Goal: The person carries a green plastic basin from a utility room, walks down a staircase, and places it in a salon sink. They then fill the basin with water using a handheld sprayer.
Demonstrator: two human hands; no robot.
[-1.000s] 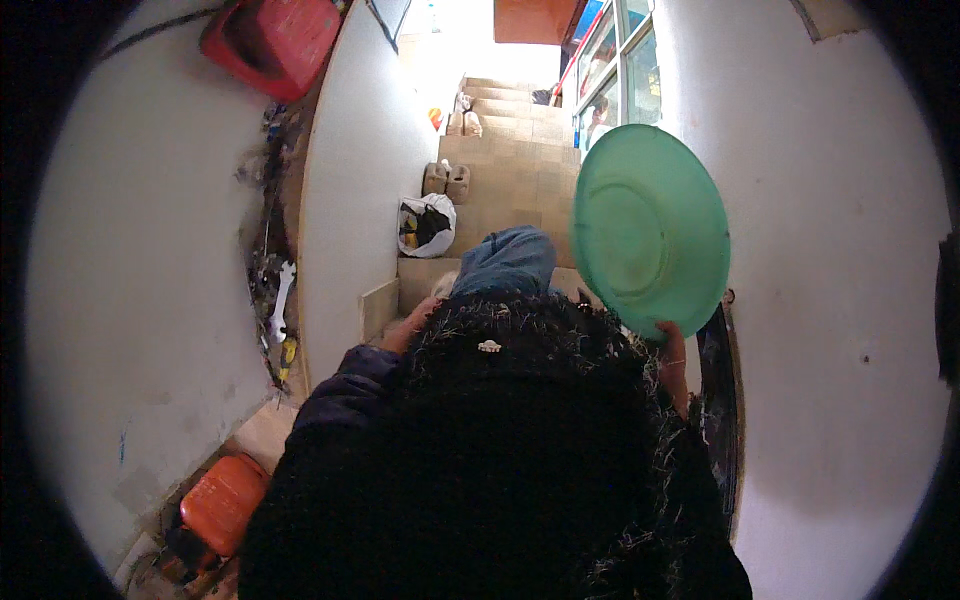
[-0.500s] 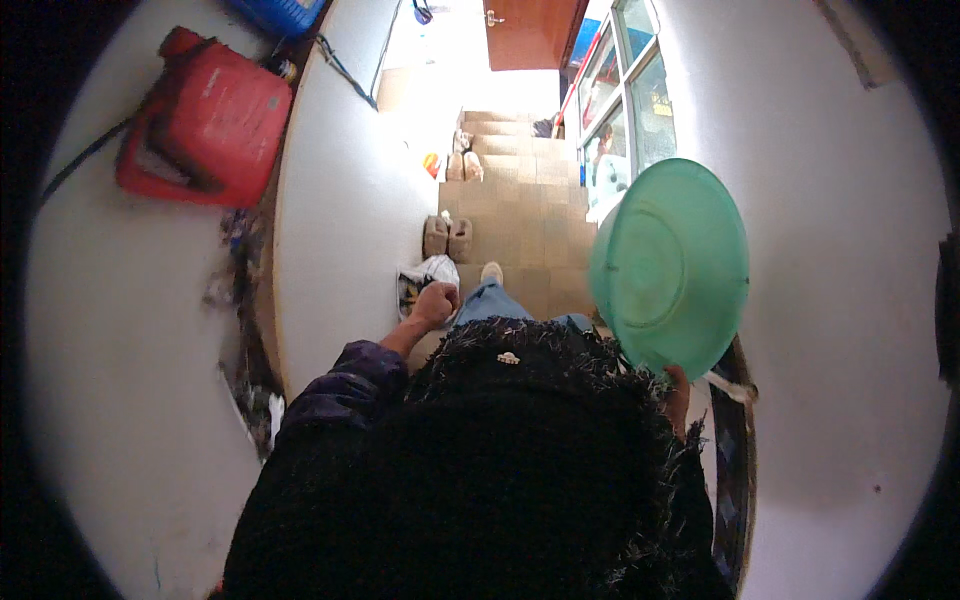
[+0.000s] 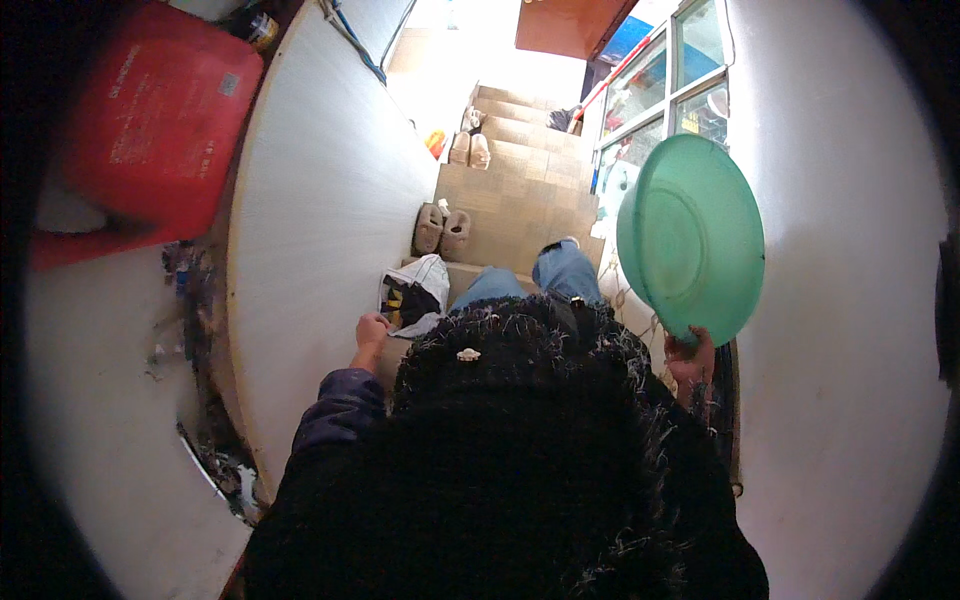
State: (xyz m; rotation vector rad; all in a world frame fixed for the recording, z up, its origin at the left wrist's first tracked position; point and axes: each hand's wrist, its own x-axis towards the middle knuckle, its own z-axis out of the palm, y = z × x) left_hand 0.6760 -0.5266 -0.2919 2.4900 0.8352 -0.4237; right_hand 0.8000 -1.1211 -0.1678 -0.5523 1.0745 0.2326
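A pale green plastic basin (image 3: pixel 690 240) is held up on its side at my right. My right hand (image 3: pixel 692 355) grips its lower rim, with the fingers partly hidden by it. At my left, my left hand (image 3: pixel 372 328) hangs with curled fingers and nothing visible in them. Just beyond that hand, a white plastic bag (image 3: pixel 428 283) with dark and yellow things inside sits on a stair. The hand is beside the bag; whether they touch I cannot tell.
Brown stairs (image 3: pixel 520 205) lead down ahead between white walls. Fuzzy slippers (image 3: pixel 442 231) stand on the left, with pale shoes (image 3: pixel 470 150) farther down. A windowed partition (image 3: pixel 665 85) lines the right. A red case (image 3: pixel 150 115) is at upper left, a brown door (image 3: pixel 570 25) at the far end.
I have moved down the stairs, and my right leg has come forward. My left hand has swung left and back from in front of the bag. The basin stays in my right hand.
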